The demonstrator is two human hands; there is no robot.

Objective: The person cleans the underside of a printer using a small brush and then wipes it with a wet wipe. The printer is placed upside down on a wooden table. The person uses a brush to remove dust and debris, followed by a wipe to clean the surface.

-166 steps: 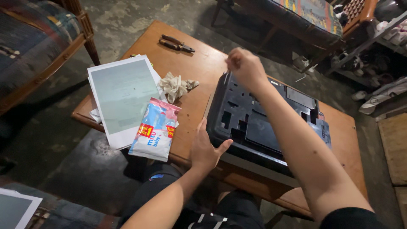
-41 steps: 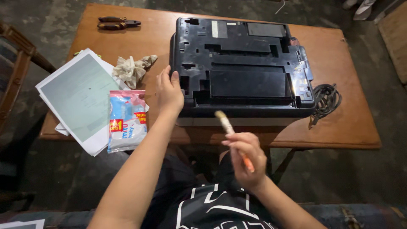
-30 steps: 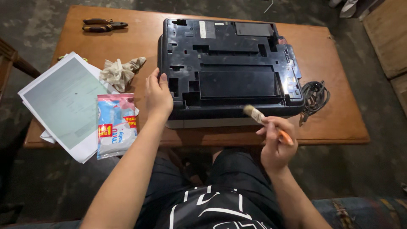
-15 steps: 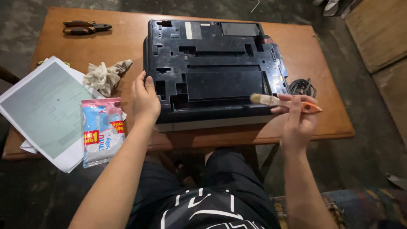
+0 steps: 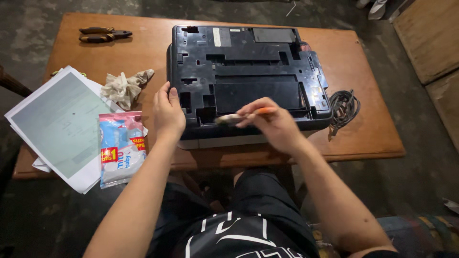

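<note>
At the far left of the wooden table (image 5: 373,138), a stack of white paper sheets (image 5: 62,126) is laid at an angle, with a pink, blue and white plastic packet (image 5: 120,153) resting against its right edge. Behind the packet a crumpled rag (image 5: 123,87) is seen, and further back, near the far edge, a pair of pliers (image 5: 104,35) is left apart from everything else.

The left hand (image 5: 167,112) is spread flat and pressed against the near left corner of the black printer (image 5: 246,76), which is turned underside up in the middle of the table. The right hand (image 5: 272,124) is closed around a small brush (image 5: 241,116) with an orange handle, held low over the near edge of the casing; the bristle end is blurred, so contact with the plastic can only be presumed.

For the brushing to be done well, the casing should be kept steadied by the flat hand so it is not pushed across the table, and the bristles should be drawn with short, light strokes out of the recesses toward the open edge. A coiled grey cable (image 5: 342,107) lies just right of the casing.
</note>
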